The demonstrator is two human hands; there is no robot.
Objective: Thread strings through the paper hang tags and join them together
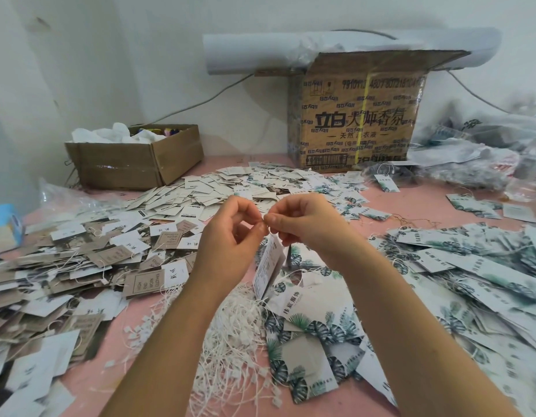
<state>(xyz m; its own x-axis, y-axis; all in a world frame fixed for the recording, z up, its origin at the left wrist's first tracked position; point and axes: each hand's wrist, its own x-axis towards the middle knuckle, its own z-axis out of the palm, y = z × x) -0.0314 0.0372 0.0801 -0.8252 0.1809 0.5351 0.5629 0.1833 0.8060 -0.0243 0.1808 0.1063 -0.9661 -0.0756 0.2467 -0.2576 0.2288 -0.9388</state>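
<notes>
My left hand (230,236) and my right hand (303,224) meet fingertip to fingertip above the pink table (146,335), both pinching a thin white string (268,228). A small stack of white hang tags (268,269) dangles edge-on from that string just below my fingers. Under my wrists lies a loose heap of white strings with plastic ends (230,338). Leaf-printed tags (315,341) lie beside the heap.
Brown and white tags (80,266) are piled at the left, small white tags (230,188) in the middle, and strung leaf tags (471,266) at the right. A low open carton (134,158) and a tall printed carton (357,115) stand at the back. Plastic bags (486,152) lie far right.
</notes>
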